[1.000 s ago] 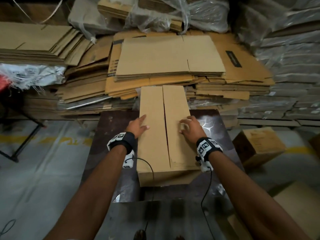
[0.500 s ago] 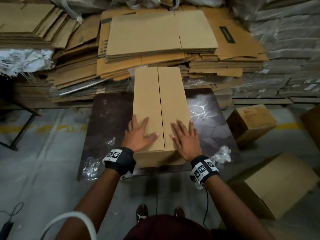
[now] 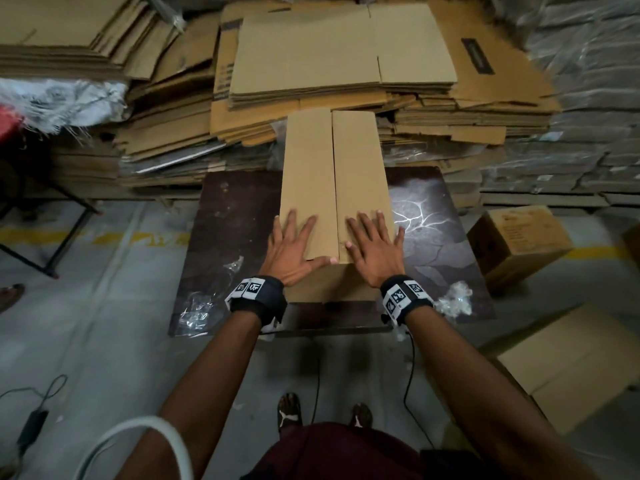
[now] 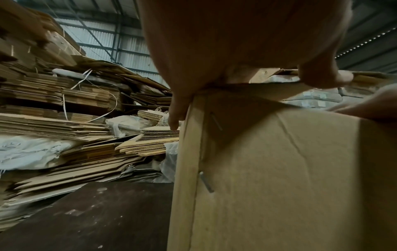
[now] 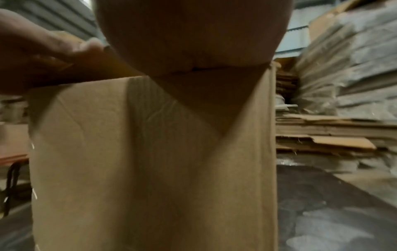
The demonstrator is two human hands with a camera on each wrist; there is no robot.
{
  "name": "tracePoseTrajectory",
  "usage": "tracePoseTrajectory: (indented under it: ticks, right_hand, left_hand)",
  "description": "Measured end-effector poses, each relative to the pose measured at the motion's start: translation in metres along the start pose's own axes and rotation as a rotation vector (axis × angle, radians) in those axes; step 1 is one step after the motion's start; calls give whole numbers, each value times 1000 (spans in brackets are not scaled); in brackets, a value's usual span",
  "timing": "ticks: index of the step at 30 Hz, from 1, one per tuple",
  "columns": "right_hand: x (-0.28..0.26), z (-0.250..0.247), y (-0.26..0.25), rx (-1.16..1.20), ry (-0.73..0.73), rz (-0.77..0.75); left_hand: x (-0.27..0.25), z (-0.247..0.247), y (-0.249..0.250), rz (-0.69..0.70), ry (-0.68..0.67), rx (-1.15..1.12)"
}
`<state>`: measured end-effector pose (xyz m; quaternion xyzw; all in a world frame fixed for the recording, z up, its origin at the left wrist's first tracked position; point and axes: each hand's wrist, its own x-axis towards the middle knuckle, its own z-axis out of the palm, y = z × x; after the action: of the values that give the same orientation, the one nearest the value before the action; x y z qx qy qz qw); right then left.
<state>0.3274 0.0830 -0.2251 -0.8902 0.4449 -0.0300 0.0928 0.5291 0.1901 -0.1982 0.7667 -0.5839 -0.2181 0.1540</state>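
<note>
I have one cardboard box (image 3: pixel 341 181) standing on the dark table (image 3: pixel 235 233), its far end close to the heaps of flattened cardboard (image 3: pixel 343 53) behind. Its two top flaps are folded shut and meet along one seam (image 3: pixel 333 168) down the middle.

My left hand (image 3: pixel 290 252) lies flat on the left flap and my right hand (image 3: pixel 374 252) flat on the right one. The fingers are straight and spread, gripping nothing. The hands sit side by side at the near end, apart, with the seam between them, and the left thumb stretches across toward it.

I judge I've set them this way to press both flaps level, so the top lies closed and the seam lines up, likely ahead of sealing. Both wrist views show a palm seated right on the box's top edge, which fits that downward push.

Counting: one box on the table, two flaps and two hands on it. In the left wrist view, two staples (image 4: pixel 206 181) show down its side joint. On the floor to my right stand two more boxes, a small one (image 3: pixel 516 244) and a larger one (image 3: pixel 581 362), well apart from the work. A few scraps of clear plastic (image 3: pixel 453 301) lie on the table.
</note>
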Motion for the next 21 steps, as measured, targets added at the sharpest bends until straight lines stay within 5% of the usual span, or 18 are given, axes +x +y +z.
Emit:
tracePoseTrajectory:
  ticks: [3,10,15,17,21]
  right_hand:
    - [4,2,-2,-4,25,17]
    - [6,8,4,6,34,3]
    - [7,10,5,-8,40,0]
    - [7,10,5,-16,48,1]
    - [7,11,5,-20,53,0]
  left_hand:
    - [-6,-8,2,76,130,-201]
    - [-34,-10,7,226,827,-381]
    - [-34,-23,-16,15,1138,-174]
    - [-33,-21,-27,-157,1118,86]
    - [-34,-9,-33,-236,755,323]
